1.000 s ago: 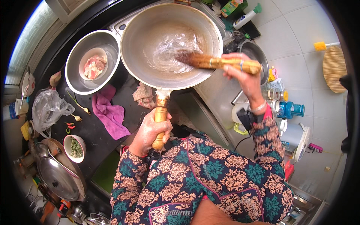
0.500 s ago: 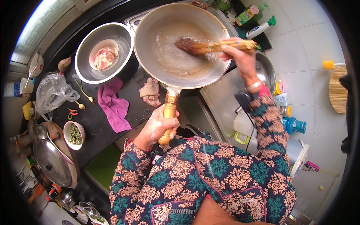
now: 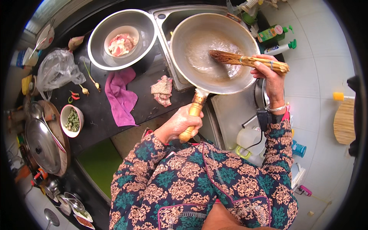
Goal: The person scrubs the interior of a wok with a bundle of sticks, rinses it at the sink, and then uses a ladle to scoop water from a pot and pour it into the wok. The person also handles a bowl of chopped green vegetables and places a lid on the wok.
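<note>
A large metal wok [image 3: 184, 73] with some water in it is over the sink [image 3: 165, 23]. My left hand [image 3: 181, 123] is wrapped round its wooden handle [image 3: 196, 105]. In my right hand [image 3: 270, 79] is a bundled-twig wok brush [image 3: 245, 60], gripped by its pale bound end. The brush's dark bristle tips reach into the water inside the wok. Left of the wok stands a wide metal basin [image 3: 92, 48]; a bowl of raw meat [image 3: 122, 43] sits in it. A crumpled rag [image 3: 162, 91] lies on the black counter near the wok handle.
A purple cloth [image 3: 120, 97], a clear plastic bag [image 3: 57, 71] and a bowl of chopped greens [image 3: 72, 120] are on the counter to the left. A pot lid [image 3: 42, 145] rests beyond them. Pump bottles [image 3: 274, 36] stand at the far right by the tiled wall.
The whole view has shifted, with the wok appearing further right and lower. My right hand has drawn the brush slightly back toward the wok's right rim. Both hands keep their holds.
</note>
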Tool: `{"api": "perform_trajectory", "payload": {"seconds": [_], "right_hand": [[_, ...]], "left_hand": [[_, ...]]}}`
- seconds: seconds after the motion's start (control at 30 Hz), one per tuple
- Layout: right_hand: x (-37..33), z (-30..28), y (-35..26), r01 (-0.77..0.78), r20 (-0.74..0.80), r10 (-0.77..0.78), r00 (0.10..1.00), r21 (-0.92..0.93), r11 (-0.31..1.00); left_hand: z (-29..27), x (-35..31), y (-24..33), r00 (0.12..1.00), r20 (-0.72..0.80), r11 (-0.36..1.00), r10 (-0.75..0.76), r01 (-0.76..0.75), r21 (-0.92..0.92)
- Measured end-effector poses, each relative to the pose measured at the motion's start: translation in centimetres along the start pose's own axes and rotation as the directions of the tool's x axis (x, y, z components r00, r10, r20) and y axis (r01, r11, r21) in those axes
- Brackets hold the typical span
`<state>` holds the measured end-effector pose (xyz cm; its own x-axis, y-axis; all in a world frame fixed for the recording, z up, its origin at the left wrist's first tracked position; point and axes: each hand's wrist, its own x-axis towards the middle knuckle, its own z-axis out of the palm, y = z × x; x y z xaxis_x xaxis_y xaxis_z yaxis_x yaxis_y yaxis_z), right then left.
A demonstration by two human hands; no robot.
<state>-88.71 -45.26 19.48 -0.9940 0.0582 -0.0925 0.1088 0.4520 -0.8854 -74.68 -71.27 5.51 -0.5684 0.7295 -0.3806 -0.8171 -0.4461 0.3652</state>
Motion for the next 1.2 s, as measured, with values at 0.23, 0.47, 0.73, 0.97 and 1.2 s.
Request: {"api": "perform_trajectory", "payload": {"seconds": [0.23,0.47,0.73,0.97,1.2], "right_hand": [[-1.6,0.5,-1.5,0.049,-0.036,-0.052,0.998,-0.083,0.995],[-1.7,1.9,-2.9,0.101,0.022,-0.099,0.995,-0.139,0.985],[-2.8,5.5,-6.9,0.2,0.139,-0.176,0.974,-0.182,0.963],[-4.2,8.3,-9.4,0.295,0.231,-0.256,0.939,-0.157,0.942],[-4.4,10.6,-10.6,0.407,0.298,-0.335,0.894,-0.226,0.885]], "left_hand": [[-0.3,2.8,-2.2,0.992,0.117,0.996,0.039,-0.029,-0.086],[-0.8,4.9,-4.6,0.958,0.256,0.955,0.13,-0.051,-0.292],[-0.5,5.6,-5.5,0.864,0.415,0.845,0.286,-0.023,-0.534],[0.0,5.5,-5.5,0.769,0.483,0.783,0.418,-0.036,-0.62],[0.0,4.3,-5.0,0.73,0.511,0.746,0.454,0.003,-0.666]]}}
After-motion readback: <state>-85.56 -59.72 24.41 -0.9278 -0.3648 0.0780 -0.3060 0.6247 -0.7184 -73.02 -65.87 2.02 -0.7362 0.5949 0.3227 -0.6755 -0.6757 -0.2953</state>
